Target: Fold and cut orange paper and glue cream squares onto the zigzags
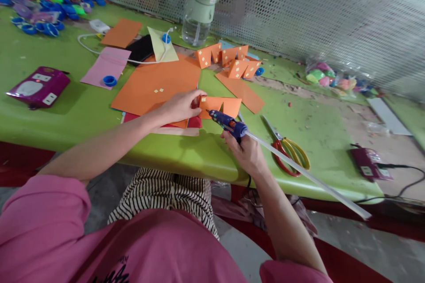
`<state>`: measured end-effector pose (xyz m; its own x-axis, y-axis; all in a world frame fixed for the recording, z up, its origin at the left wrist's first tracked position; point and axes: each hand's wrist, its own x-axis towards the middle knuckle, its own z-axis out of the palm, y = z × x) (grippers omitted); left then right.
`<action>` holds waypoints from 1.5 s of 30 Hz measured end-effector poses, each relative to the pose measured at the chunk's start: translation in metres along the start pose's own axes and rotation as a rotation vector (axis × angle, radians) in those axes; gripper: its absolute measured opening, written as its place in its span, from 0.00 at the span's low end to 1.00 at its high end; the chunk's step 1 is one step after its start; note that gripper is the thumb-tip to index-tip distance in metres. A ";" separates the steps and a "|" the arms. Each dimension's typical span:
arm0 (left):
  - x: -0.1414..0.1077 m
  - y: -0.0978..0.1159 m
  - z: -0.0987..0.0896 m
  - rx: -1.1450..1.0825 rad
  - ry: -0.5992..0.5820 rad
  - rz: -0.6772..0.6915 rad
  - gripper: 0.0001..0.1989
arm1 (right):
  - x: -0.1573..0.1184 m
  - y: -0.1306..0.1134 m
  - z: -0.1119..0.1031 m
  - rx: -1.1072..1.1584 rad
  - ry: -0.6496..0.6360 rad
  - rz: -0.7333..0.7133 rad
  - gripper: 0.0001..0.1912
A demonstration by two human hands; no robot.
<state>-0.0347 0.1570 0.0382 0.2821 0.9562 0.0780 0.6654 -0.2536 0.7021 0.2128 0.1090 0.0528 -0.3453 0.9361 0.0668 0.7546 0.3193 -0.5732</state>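
Note:
My left hand (pixel 186 106) pinches the left end of a folded orange card piece (pixel 231 107), which has a notch cut in it and a pale square near its top left. In my right hand (pixel 247 152) is a blue hot glue gun (pixel 227 121), its nozzle close to the card's left half. A long, clear glue stick (pixel 308 176) juts from the gun's back toward the lower right. Whether the nozzle touches the card I cannot tell. Beyond stand several similar folded orange pieces (pixel 245 69) with pale squares on them.
Scissors (pixel 290 150) with red and yellow handles lie right of my right hand. Orange sheets (pixel 159 82), a pink sheet (pixel 106 66) and a black phone (pixel 141 48) lie left. A water bottle (pixel 199 11) stands behind. Purple power boxes (pixel 40 87) sit at both sides.

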 end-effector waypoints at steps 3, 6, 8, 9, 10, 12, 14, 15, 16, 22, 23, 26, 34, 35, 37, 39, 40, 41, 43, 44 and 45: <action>0.000 0.001 0.000 0.004 -0.004 0.001 0.23 | 0.001 0.001 0.000 -0.017 -0.003 -0.007 0.19; 0.000 0.001 0.000 0.006 -0.006 0.001 0.23 | 0.001 0.001 0.001 -0.021 -0.012 -0.018 0.19; -0.001 0.002 0.000 0.007 -0.007 0.002 0.23 | 0.002 0.002 0.001 -0.026 -0.006 -0.025 0.18; -0.001 0.002 0.000 0.008 -0.007 0.003 0.23 | 0.002 0.002 0.002 -0.028 -0.002 -0.028 0.18; -0.001 0.002 0.000 0.009 -0.008 0.004 0.23 | 0.002 0.002 0.002 -0.027 0.001 -0.031 0.18; -0.001 0.001 0.000 0.009 -0.008 0.005 0.23 | 0.002 0.002 0.002 -0.019 0.001 -0.034 0.19; -0.001 0.001 0.000 0.006 -0.006 0.005 0.23 | 0.003 0.001 0.002 -0.009 -0.005 -0.034 0.19; 0.000 0.001 0.000 0.003 -0.005 0.006 0.23 | 0.003 0.000 0.002 -0.007 -0.010 -0.031 0.18; 0.000 0.001 0.000 0.002 -0.004 0.006 0.23 | 0.003 0.000 0.002 -0.005 -0.014 -0.025 0.18; 0.000 -0.001 0.001 0.007 0.001 0.018 0.22 | 0.005 0.000 0.002 -0.021 -0.015 0.001 0.21; 0.000 -0.001 0.001 0.005 0.001 0.022 0.21 | 0.005 0.001 0.002 -0.023 -0.013 -0.001 0.22; 0.000 -0.002 0.001 0.007 -0.001 0.030 0.22 | 0.005 0.000 0.003 -0.020 -0.014 -0.005 0.21; 0.000 0.000 0.001 0.006 -0.005 0.015 0.22 | 0.004 -0.002 0.003 -0.014 -0.001 -0.020 0.20; 0.000 0.000 0.001 0.007 -0.004 0.014 0.22 | 0.004 -0.001 0.003 -0.018 -0.005 -0.019 0.20; 0.000 -0.001 0.001 0.008 -0.003 0.012 0.22 | 0.004 -0.001 0.003 -0.025 -0.011 -0.018 0.21; 0.000 -0.001 0.001 0.011 -0.005 0.015 0.23 | 0.004 0.000 0.004 -0.025 -0.005 -0.022 0.21; 0.000 -0.001 0.001 0.012 -0.006 0.018 0.23 | 0.004 0.000 0.004 -0.022 0.000 -0.026 0.21; 0.000 -0.001 0.001 0.013 -0.006 0.019 0.23 | 0.004 0.000 0.004 -0.020 0.004 -0.031 0.21; 0.000 -0.001 0.001 0.016 -0.008 0.017 0.23 | 0.004 0.001 0.005 -0.019 0.006 -0.035 0.21; 0.000 0.000 0.001 0.017 -0.010 0.014 0.23 | 0.004 0.000 0.005 -0.022 0.004 -0.031 0.21; 0.000 0.000 0.001 0.018 -0.011 0.011 0.23 | 0.004 0.000 0.005 -0.027 0.000 -0.023 0.21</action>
<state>-0.0342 0.1570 0.0374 0.2973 0.9516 0.0778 0.6742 -0.2670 0.6886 0.2085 0.1123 0.0488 -0.3628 0.9284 0.0799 0.7613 0.3448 -0.5492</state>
